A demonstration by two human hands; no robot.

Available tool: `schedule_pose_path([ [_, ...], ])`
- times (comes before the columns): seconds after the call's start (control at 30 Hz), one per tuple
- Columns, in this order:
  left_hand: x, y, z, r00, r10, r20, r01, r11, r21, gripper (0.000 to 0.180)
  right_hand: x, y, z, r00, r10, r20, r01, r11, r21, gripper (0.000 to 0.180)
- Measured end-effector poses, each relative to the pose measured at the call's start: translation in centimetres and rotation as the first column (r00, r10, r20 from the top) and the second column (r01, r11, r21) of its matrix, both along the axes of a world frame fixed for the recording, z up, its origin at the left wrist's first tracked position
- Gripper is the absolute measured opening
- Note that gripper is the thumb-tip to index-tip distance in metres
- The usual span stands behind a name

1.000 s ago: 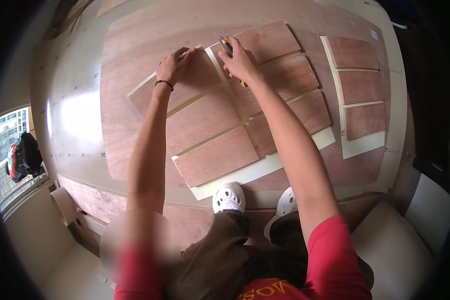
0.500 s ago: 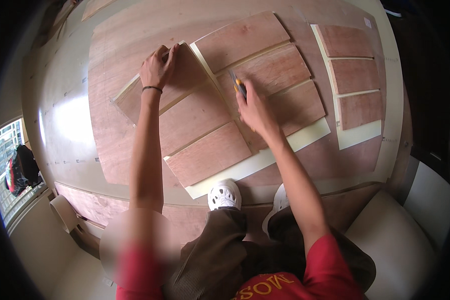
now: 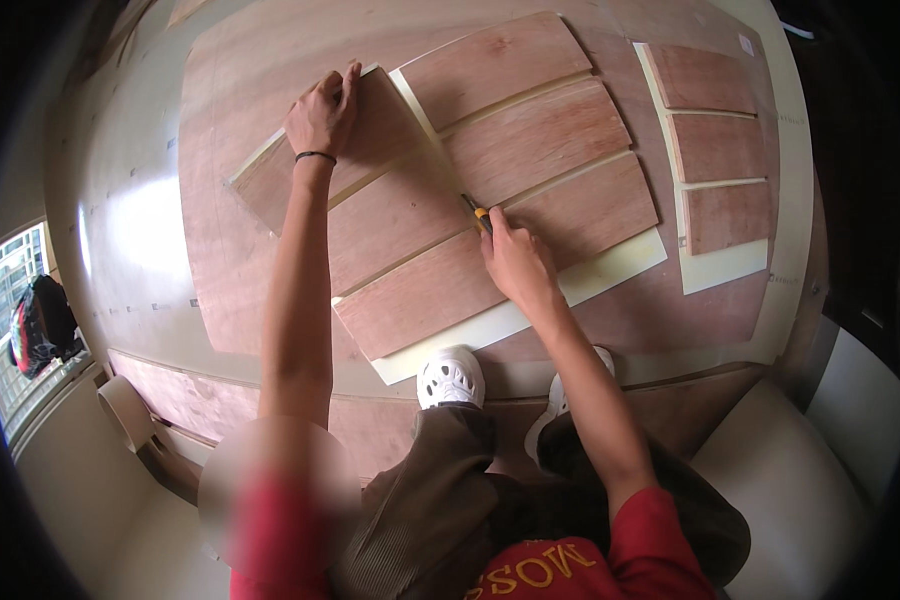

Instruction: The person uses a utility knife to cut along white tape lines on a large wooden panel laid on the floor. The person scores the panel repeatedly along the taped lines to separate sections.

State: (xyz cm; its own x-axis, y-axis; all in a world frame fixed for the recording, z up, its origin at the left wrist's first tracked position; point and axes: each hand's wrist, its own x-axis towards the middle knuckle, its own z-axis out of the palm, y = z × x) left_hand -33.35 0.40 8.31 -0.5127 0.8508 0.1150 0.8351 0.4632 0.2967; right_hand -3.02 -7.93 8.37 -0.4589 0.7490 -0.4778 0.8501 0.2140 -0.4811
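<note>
My right hand (image 3: pixel 518 262) is closed round a yellow-and-black utility knife (image 3: pixel 483 218). Its blade tip is at the gap between two columns of reddish-brown wooden boards, though I cannot tell whether it touches. Beyond it on the left, my left hand (image 3: pixel 320 118) bends its fingers over the far edge of the top-left wooden board (image 3: pixel 385 125); the fingertips are partly hidden. Below that board lie a middle board (image 3: pixel 400 215) and a near board (image 3: pixel 420 300). The boards rest on a pale yellow sheet (image 3: pixel 610 264) that shows in the gaps and along the near edge.
On the right, three smaller boards (image 3: pixel 715 148) lie on another pale strip (image 3: pixel 725 268). All this rests on a large plywood sheet (image 3: pixel 240 100) over a grey-beige surface (image 3: pixel 120 290). My white shoes (image 3: pixel 450 378) are at the near edge. A dark bag (image 3: pixel 45 325) is far left.
My right hand has drawn the knife toward me, from beside the top right boards down to the middle of the gap. My left hand stays at the same board edge. The view has shifted slightly.
</note>
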Motion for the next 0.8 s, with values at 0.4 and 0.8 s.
schedule_pose_path([
  [0.4,0.4,0.1,-1.0,1.000,-0.031,-0.005,0.031,0.999,0.025,0.054,-0.4,1.6,1.2,0.991,0.084,0.104,-0.073,0.992,-0.100,0.029],
  [0.8,12.0,-8.6,-7.1,0.999,0.036,0.015,-0.039,0.973,0.226,0.050,-1.4,-0.3,-0.3,0.995,-0.036,0.088,0.045,0.994,-0.100,0.037],
])
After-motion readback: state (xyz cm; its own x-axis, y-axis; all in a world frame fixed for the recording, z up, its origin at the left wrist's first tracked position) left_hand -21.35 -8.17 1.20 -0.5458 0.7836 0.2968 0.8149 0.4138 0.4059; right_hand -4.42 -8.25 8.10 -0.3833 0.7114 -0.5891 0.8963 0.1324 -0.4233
